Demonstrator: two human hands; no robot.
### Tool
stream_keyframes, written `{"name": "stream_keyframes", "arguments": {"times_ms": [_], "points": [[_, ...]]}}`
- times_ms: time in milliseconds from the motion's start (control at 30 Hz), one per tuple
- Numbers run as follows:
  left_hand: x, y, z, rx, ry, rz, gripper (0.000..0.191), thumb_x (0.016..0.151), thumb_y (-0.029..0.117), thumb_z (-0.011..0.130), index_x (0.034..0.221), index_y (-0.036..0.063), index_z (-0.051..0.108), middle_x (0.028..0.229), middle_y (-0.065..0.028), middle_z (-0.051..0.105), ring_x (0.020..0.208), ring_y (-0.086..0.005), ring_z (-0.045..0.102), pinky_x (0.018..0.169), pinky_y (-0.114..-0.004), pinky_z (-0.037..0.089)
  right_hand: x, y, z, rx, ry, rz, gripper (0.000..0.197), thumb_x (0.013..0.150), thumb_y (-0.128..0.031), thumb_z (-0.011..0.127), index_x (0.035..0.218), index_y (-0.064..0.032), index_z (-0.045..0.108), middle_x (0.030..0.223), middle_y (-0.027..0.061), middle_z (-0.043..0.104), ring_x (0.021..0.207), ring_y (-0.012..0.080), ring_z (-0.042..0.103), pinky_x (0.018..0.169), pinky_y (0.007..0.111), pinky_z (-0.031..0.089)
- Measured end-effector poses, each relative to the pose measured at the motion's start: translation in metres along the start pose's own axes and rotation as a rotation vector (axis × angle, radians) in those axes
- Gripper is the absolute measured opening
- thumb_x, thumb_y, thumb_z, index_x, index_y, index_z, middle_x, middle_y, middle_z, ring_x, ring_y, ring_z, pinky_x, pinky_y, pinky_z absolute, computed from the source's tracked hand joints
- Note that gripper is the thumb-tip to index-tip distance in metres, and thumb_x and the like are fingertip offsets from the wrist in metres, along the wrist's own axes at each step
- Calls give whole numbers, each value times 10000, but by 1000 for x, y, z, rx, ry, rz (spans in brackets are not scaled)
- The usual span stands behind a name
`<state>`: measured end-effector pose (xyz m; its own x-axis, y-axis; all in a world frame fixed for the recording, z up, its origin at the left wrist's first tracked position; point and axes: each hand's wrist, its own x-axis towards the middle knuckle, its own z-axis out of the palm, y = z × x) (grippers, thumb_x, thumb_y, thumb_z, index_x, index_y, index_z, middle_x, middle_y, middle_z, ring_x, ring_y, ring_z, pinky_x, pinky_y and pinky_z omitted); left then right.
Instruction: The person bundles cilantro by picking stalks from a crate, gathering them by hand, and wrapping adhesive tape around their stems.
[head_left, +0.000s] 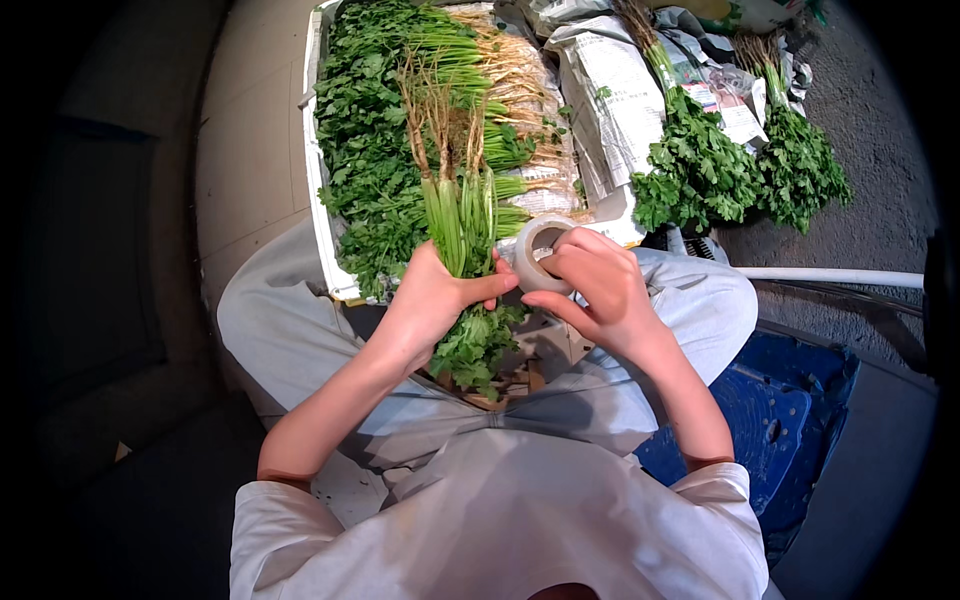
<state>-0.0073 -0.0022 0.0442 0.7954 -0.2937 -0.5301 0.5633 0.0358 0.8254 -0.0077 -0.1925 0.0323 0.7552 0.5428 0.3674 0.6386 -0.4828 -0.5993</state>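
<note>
My left hand (442, 292) grips a bunch of leafy celery (450, 217) around its lower stalks. The roots point away from me, and the green leaves hang down over my lap. Close beside it, my right hand (604, 289) holds a roll of clear tape (529, 255), with fingers hooked into the core. The left thumb reaches to the edge of the roll. Whether a strip of tape runs from the roll to the stalks, I cannot tell. Beyond both hands stands a white foam box (319, 225) with more celery (367, 135) laid in it, leaves left and roots right.
Newspaper (604, 105) covers the right part of the box. Two celery bunches (705, 165) hang over its right side, leaves towards me. A white pipe (832, 277) runs at the right, above a blue plastic surface (757, 427). Pale floor tiles (255, 135) lie left of the box.
</note>
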Motion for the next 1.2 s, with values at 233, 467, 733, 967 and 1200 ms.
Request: {"name": "stream_keyframes", "arguments": {"times_ms": [233, 467, 733, 967, 1200], "points": [[-1, 9, -9, 28, -111, -109, 134, 699, -10, 648, 775, 8, 540, 708, -38, 560, 565, -98, 489, 551, -231, 391, -8, 13, 0, 341, 37, 194, 216, 704, -132, 692, 797, 16, 564, 708, 84, 526, 631, 219, 503, 592, 294, 411], [2, 15, -20, -19, -245, -179, 185, 681, 28, 662, 819, 18, 539, 714, -24, 552, 577, -90, 479, 585, -226, 390, -19, 19, -1, 1069, -45, 646, 157, 762, -121, 638, 785, 8, 551, 782, 27, 550, 723, 80, 493, 635, 217, 386], [2, -5, -17, -206, -228, -199, 380, 875, 368, 488, 953, -3, 505, 815, -82, 551, 642, -110, 497, 618, -224, 432, -19, 16, -3, 1103, 25, 689, 154, 811, -164, 629, 824, -22, 572, 708, -39, 549, 614, 14, 475, 540, 162, 348], [5, -26, -16, -382, -324, -392, 783, 846, 631, 130, 1331, 30, 256, 1136, -128, 504, 878, -159, 579, 766, -281, 519, 3, -18, -6, 952, -190, 793, 221, 817, -225, 610, 789, -10, 569, 696, -12, 554, 625, 58, 494, 564, 197, 370], [6, -23, -13, -406, -304, -359, 611, 915, 515, 194, 1299, 54, 304, 1107, -107, 506, 858, -160, 565, 758, -298, 509, 11, -20, -8, 658, -205, 778, 261, 824, -263, 611, 789, -5, 589, 617, 58, 578, 566, 63, 506, 532, 234, 394]]}}
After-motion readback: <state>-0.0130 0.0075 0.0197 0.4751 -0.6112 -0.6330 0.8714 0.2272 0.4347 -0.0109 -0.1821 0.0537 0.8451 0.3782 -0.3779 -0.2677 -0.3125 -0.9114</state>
